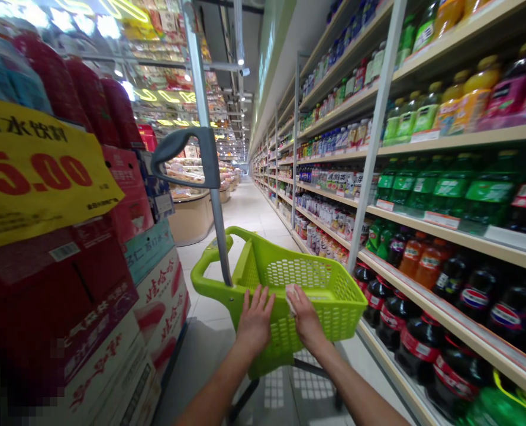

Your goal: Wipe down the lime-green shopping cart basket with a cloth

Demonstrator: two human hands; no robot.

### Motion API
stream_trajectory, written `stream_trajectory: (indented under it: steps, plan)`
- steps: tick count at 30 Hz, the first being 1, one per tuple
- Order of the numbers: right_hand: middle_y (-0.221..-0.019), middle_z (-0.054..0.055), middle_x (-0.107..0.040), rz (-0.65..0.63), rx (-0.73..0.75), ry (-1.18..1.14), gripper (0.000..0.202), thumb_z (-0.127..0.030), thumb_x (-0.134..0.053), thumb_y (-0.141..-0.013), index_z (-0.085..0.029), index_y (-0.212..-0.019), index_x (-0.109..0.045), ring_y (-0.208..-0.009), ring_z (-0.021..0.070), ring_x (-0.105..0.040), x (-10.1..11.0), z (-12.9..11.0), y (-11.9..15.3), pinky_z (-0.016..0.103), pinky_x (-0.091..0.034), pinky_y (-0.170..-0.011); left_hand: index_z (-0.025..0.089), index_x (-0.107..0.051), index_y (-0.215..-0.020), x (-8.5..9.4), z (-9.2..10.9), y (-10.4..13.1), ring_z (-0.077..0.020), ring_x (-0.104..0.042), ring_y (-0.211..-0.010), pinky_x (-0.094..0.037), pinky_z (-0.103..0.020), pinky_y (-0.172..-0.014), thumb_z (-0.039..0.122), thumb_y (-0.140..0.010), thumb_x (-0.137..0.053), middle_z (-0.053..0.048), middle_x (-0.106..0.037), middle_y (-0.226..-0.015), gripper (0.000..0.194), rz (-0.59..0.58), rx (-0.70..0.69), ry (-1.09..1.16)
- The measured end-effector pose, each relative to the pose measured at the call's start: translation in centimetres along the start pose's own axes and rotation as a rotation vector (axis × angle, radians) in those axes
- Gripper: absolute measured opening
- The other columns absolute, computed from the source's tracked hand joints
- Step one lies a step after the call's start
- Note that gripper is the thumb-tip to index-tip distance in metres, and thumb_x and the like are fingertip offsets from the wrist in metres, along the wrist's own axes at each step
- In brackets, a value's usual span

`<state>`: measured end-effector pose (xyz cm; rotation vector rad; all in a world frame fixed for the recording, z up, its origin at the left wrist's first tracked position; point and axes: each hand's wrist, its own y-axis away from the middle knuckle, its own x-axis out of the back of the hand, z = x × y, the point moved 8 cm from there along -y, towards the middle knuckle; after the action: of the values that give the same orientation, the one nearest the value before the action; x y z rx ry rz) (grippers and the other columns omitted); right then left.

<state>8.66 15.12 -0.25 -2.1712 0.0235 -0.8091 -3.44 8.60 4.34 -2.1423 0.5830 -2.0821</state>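
Note:
A lime-green shopping cart [338, 284] stands in front of me, its slotted basket sideways to me. On the near side of the basket rests my left hand [256, 324], open, with its fingers stretched out toward the rim. To the right of it, my right hand [307, 319] is closed on a crumpled white tissue [291, 293], which touches the basket's near rim. A metal pole with a grey loop handle [209, 157] rises from the left end of the cart. Nothing shows inside the visible part of the basket.
Shelves of bottled drinks [449, 183] line the right side, close to the cart. Stacked drink cartons [160, 296] and a yellow price sign [41, 171] stand at the left. A tiled aisle [245, 204] runs ahead, past a rounded display counter [191, 219].

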Motion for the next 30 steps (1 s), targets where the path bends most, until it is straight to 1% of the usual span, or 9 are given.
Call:
stream_trajectory:
  steps: [2,5,8,13,17,19,21,26,30]
  plan:
    - [-0.133,0.005,-0.043,0.055,-0.037,0.040,0.065,0.004,-0.032,-0.065,-0.023,-0.122,-0.050,-0.126,0.0194,-0.032,1.6,2.1,0.4,0.045,-0.031,-0.103,0.018,-0.038,-0.129,1.2,-1.7,1.3,-0.0217,-0.021,-0.132,-0.014,-0.045,-0.108,0.010,-0.071,-0.040,-0.007,-0.033,-0.140,0.058,0.086,-0.020,0.040]
    - [-0.129,0.006,-0.047,0.148,-0.120,0.076,0.063,0.004,-0.031,-0.066,-0.022,-0.120,-0.051,-0.126,0.0207,-0.032,3.6,4.9,0.8,0.047,-0.030,-0.103,0.014,-0.038,-0.127,4.3,-6.8,3.3,-0.0214,-0.026,-0.129,-0.019,-0.043,-0.107,0.012,-0.076,-0.035,-0.011,-0.038,-0.137,0.052,0.334,0.198,0.034]
    - [-0.129,0.008,-0.047,0.128,-0.128,0.010,0.059,0.002,-0.031,-0.069,-0.021,-0.118,-0.053,-0.126,0.0217,-0.033,2.1,3.4,0.1,0.048,-0.029,-0.103,0.011,-0.038,-0.126,6.1,-10.1,3.4,-0.0242,-0.027,-0.129,-0.017,-0.047,-0.107,0.016,-0.076,-0.035,-0.013,-0.038,-0.136,0.050,0.385,0.371,-0.034]
    - [-0.135,0.007,-0.040,0.007,-0.005,-0.217,0.055,0.000,-0.034,-0.075,-0.022,-0.125,-0.047,-0.127,0.0204,-0.031,-4.0,-7.4,-2.9,0.045,-0.027,-0.104,0.008,-0.044,-0.121,6.1,-10.1,1.3,-0.0266,-0.027,-0.128,-0.015,-0.052,-0.105,0.013,-0.070,-0.038,-0.013,-0.045,-0.131,0.052,0.272,0.424,-0.100]
    - [-0.139,0.009,-0.034,-0.092,0.096,-0.272,0.053,-0.004,-0.036,-0.079,-0.021,-0.128,-0.042,-0.127,0.0211,-0.030,-5.6,-13.5,-4.7,0.044,-0.029,-0.103,0.010,-0.040,-0.125,5.7,-10.0,1.3,-0.0247,-0.025,-0.130,-0.017,-0.051,-0.105,0.008,-0.068,-0.037,-0.010,-0.041,-0.135,0.057,0.248,0.396,-0.134]
    - [-0.139,0.007,-0.035,-0.145,0.177,-0.265,0.053,-0.004,-0.039,-0.078,-0.022,-0.128,-0.043,-0.127,0.0212,-0.030,-5.3,-14.3,-5.0,0.042,-0.029,-0.103,0.011,-0.039,-0.126,5.7,-10.2,1.5,-0.0233,-0.024,-0.130,-0.017,-0.050,-0.105,0.007,-0.069,-0.036,-0.009,-0.040,-0.136,0.058,0.236,0.379,-0.142]
    - [-0.138,0.006,-0.036,-0.168,0.199,-0.243,0.054,-0.004,-0.041,-0.076,-0.023,-0.126,-0.045,-0.127,0.0213,-0.031,-4.8,-13.5,-5.2,0.041,-0.029,-0.103,0.012,-0.039,-0.127,5.7,-10.4,1.6,-0.0226,-0.024,-0.130,-0.017,-0.050,-0.105,0.006,-0.069,-0.036,-0.008,-0.040,-0.136,0.058,0.228,0.373,-0.142]
    - [-0.135,0.008,-0.040,-0.092,0.027,-0.180,0.055,0.000,-0.037,-0.073,-0.021,-0.123,-0.048,-0.124,0.0240,-0.036,-4.8,-9.9,-5.0,0.044,-0.033,-0.101,0.014,-0.039,-0.127,5.4,-10.3,1.7,-0.0230,-0.023,-0.131,-0.018,-0.049,-0.105,0.006,-0.070,-0.038,-0.008,-0.039,-0.137,0.058,0.245,0.354,-0.146]
    - [-0.134,0.011,-0.042,-0.068,0.224,-0.212,0.048,-0.007,-0.037,-0.080,-0.019,-0.125,-0.046,-0.124,0.0232,-0.037,-4.7,-14.2,-5.4,0.042,-0.036,-0.100,0.013,-0.038,-0.128,4.9,-10.7,1.8,-0.0221,-0.023,-0.131,-0.019,-0.049,-0.105,0.005,-0.069,-0.036,-0.007,-0.038,-0.138,0.059,0.243,0.331,-0.174]
